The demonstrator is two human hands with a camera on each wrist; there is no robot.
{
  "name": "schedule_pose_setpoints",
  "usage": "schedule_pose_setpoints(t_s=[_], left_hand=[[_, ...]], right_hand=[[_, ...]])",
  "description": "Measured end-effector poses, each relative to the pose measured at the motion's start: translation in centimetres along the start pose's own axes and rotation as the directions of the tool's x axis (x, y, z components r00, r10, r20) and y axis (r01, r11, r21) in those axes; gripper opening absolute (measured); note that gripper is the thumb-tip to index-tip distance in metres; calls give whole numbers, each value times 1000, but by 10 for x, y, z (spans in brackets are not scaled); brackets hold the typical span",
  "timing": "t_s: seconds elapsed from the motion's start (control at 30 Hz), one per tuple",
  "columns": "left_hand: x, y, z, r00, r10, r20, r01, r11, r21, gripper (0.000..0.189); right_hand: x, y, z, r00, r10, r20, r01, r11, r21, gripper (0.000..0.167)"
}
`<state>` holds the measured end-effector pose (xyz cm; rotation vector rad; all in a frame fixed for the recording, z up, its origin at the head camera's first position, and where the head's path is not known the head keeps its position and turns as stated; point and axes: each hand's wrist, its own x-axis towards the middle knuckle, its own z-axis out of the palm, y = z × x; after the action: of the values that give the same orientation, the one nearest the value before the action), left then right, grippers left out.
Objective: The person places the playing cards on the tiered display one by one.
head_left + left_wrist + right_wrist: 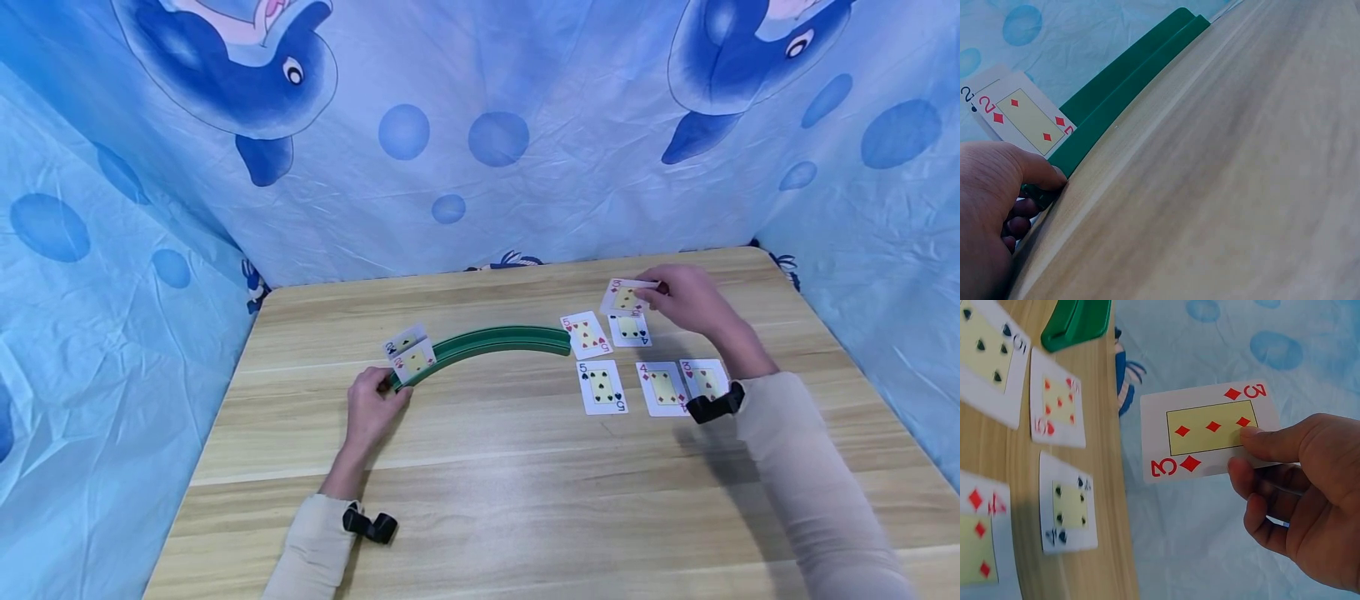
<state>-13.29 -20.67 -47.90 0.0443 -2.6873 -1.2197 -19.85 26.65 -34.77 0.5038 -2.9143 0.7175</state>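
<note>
A curved green card holder (502,337) lies on the wooden table, and my left hand (372,406) grips its left end. Near that end, a two of diamonds (1025,119) stands in the holder, partly covering another two (406,340) behind it. Between thumb and fingers my right hand (686,300) pinches a three of diamonds (1210,430), raised over the back right of the table. In the head view it overlaps the four of spades (630,331). The five of hearts (587,335) lies by the holder's right end.
Nearer the front lie a five of spades (602,387), a four of diamonds (662,389) and a three of hearts (703,379); the right wrist camera (716,403) overlaps the last. A blue printed curtain (480,225) hangs behind the table (480,500) and along both sides.
</note>
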Motion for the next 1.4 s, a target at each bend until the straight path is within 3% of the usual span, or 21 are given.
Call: schedule_pose_setpoints(t_s=[0.57, 0.87, 1.17, 1.4], left_hand=[[-1, 3, -1, 1000, -25, 19, 25, 1000, -7, 40], [0, 3, -1, 999, -30, 25, 30, 1000, -6, 40], [-1, 3, -3, 1000, -24, 19, 24, 1000, 0, 40], [0, 3, -2, 999, -23, 23, 23, 1000, -6, 40]], right_hand=[[37, -51, 21, 995, -93, -45, 97, 991, 95, 23], [52, -77, 31, 985, -173, -20, 174, 972, 157, 24], [68, -101, 46, 977, -206, 61, 188, 958, 218, 27], [78, -115, 62, 969, -235, 80, 205, 939, 275, 25]])
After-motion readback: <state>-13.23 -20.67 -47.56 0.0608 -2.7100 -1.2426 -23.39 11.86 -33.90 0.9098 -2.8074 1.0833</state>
